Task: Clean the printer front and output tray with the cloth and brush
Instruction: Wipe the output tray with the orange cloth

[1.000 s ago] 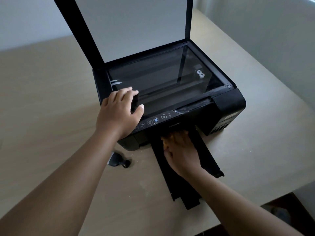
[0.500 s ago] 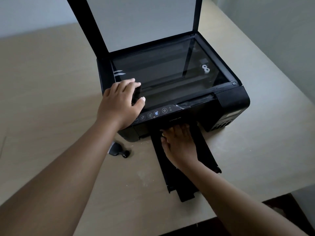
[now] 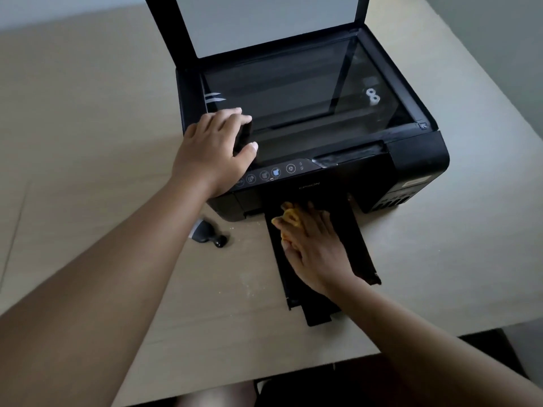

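Since a sec ago the right hand (image 3: 316,251) has slid back along the output tray (image 3: 358,245) toward 6 o'clock, and a yellow cloth (image 3: 289,218) now peeks out under its fingers; view also shifted, printer (image 3: 411,160) sits higher in frame. Right hand lies flat, fingers together, pressing the cloth onto the tray just in front of the printer's front slot. Left hand (image 3: 214,154) rests on the printer's front-left corner at approx 10 o'clock from the tray, fingers curled over a dark edge by the scanner glass (image 3: 293,107), thumb out; can't tell if it grips anything. Scanner lid (image 3: 264,22) stands open at 12 o'clock. Small black brush (image 3: 207,233) lies on the worktop (image 3: 88,127) at 9 o'clock from the tray, near the printer. Worktop is pale beige w/ faint crumbs near the tray. Grey-green wall at 2 o'clock, dim light.
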A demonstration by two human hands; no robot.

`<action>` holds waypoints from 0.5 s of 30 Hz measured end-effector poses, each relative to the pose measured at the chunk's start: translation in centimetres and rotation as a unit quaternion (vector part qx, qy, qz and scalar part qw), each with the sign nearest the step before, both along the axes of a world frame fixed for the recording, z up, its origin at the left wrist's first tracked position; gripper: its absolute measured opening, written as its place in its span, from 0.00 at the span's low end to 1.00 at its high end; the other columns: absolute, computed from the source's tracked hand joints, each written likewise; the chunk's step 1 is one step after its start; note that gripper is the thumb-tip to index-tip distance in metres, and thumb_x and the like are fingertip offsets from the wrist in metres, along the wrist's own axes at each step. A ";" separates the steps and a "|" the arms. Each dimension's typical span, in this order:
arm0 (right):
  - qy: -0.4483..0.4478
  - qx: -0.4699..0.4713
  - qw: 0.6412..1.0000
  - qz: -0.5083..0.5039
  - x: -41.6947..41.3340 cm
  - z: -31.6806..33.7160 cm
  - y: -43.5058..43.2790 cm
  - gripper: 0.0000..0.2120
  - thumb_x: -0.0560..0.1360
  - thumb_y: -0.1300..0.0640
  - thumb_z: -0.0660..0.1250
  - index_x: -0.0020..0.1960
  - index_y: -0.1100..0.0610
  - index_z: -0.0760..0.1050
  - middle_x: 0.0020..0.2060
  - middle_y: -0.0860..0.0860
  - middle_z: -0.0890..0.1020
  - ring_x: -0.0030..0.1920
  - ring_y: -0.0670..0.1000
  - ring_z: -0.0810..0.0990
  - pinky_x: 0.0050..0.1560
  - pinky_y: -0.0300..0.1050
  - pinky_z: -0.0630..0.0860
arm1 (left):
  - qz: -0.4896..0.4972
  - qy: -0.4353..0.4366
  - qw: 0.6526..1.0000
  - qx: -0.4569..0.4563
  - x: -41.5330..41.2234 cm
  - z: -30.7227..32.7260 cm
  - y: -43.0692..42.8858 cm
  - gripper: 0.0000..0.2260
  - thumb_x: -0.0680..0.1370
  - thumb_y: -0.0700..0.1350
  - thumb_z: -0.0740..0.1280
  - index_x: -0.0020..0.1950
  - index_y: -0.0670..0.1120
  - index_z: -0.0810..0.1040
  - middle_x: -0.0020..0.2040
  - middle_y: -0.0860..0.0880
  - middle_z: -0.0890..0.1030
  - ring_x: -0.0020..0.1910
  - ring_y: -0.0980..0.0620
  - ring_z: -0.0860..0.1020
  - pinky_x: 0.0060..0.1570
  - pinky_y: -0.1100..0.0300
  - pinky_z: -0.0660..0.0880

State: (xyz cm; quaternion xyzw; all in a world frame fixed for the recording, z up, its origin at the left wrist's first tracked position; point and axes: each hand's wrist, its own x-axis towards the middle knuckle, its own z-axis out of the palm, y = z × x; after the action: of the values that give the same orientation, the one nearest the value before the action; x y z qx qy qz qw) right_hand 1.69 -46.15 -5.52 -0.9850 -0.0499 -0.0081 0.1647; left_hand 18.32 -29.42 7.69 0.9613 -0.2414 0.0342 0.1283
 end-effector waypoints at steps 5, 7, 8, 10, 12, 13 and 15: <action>0.047 -0.020 0.962 0.267 -3.9 0.9 -4.7 0.22 0.81 0.45 0.56 0.74 0.39 0.61 0.78 0.49 0.56 0.79 0.51 0.47 0.78 0.53 0.49 | 0.001 0.005 1.000 0.005 -0.1 -0.2 0.0 0.22 0.79 0.57 0.57 0.72 0.53 0.66 0.75 0.55 0.64 0.73 0.50 0.60 0.71 0.50 0.57; 0.047 -0.030 0.971 0.234 -4.5 1.0 -8.4 0.24 0.81 0.45 0.56 0.75 0.39 0.59 0.78 0.49 0.55 0.79 0.51 0.47 0.77 0.56 0.53 | 0.002 0.004 1.000 0.004 -0.1 -0.2 -0.1 0.22 0.79 0.57 0.57 0.72 0.53 0.66 0.75 0.55 0.64 0.72 0.50 0.61 0.71 0.50 0.57; 0.040 -0.030 0.981 0.190 -4.3 0.9 -9.8 0.24 0.81 0.45 0.55 0.76 0.40 0.58 0.78 0.50 0.56 0.79 0.52 0.47 0.76 0.58 0.55 | 0.002 0.003 1.000 0.004 0.0 -0.2 0.0 0.22 0.79 0.57 0.57 0.72 0.53 0.66 0.75 0.55 0.64 0.72 0.50 0.61 0.71 0.50 0.57; 0.027 -0.014 0.996 0.082 -3.0 0.6 -10.0 0.25 0.81 0.45 0.54 0.77 0.43 0.58 0.77 0.53 0.59 0.79 0.54 0.47 0.75 0.60 0.57 | 0.003 0.003 1.000 0.005 0.0 -0.2 0.1 0.22 0.79 0.56 0.58 0.72 0.53 0.66 0.75 0.55 0.64 0.73 0.49 0.61 0.71 0.50 0.57; 0.011 0.006 1.000 -0.026 -1.1 0.4 -7.2 0.24 0.80 0.47 0.55 0.75 0.44 0.61 0.75 0.56 0.64 0.78 0.59 0.53 0.76 0.59 0.55 | 0.005 0.001 1.000 0.004 0.0 -0.3 0.1 0.22 0.79 0.56 0.58 0.72 0.53 0.66 0.75 0.55 0.64 0.72 0.49 0.61 0.71 0.50 0.57; -0.002 0.007 0.999 -0.053 -0.1 0.5 -5.4 0.23 0.78 0.49 0.57 0.74 0.45 0.65 0.73 0.57 0.66 0.75 0.62 0.58 0.75 0.60 0.55 | 0.005 -0.001 1.000 0.004 0.0 -0.2 0.2 0.22 0.79 0.56 0.58 0.72 0.53 0.67 0.75 0.55 0.65 0.72 0.49 0.61 0.71 0.50 0.57; -0.013 0.003 1.000 -0.012 1.2 0.7 -2.4 0.23 0.77 0.52 0.60 0.71 0.45 0.68 0.72 0.53 0.67 0.72 0.63 0.62 0.74 0.59 0.55 | 0.003 -0.002 1.000 0.005 0.1 -0.1 0.1 0.22 0.79 0.56 0.58 0.72 0.53 0.67 0.75 0.55 0.65 0.72 0.49 0.61 0.70 0.50 0.57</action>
State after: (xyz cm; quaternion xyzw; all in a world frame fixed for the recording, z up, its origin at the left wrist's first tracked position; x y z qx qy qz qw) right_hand 2.85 -48.51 -4.83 -0.9849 -0.0406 -0.0229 0.1669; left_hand 18.43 -29.28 7.59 0.9627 -0.2385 0.0353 0.1231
